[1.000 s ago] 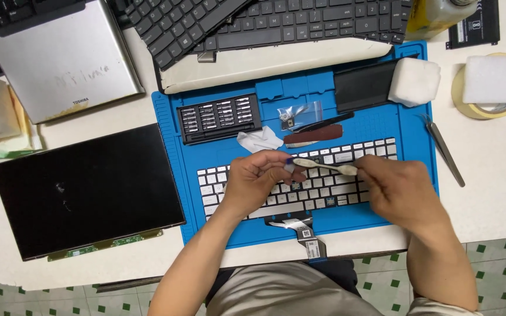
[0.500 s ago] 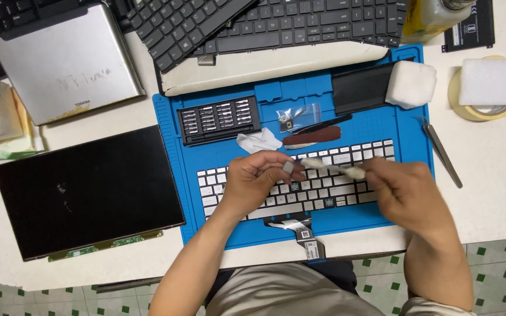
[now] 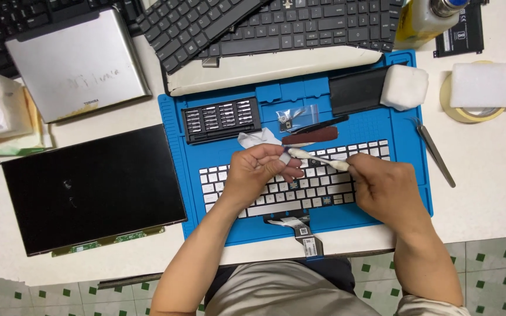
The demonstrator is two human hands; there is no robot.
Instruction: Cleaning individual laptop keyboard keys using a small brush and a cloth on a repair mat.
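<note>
The left hand (image 3: 259, 172) rested on the white keyboard (image 3: 300, 181) on the blue mat (image 3: 405, 164), fingers closed on a small keycap (image 3: 285, 157) — the right hand (image 3: 385, 190) gripped a pale stick (image 3: 318, 158), its tip touching that keycap. A black screen panel (image 3: 92, 187) lay on the worktop (image 3: 487, 193).

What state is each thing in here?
White keyboard: loose, flat on blue mat, ribbon cable trailing off.
Left hand: closed on small keycap-like piece.
Right hand: holding white swab, tip at that piece.
Screen panel: detached, dark, face up.
Bit case: open.
Tweezers: lying unused.
</note>
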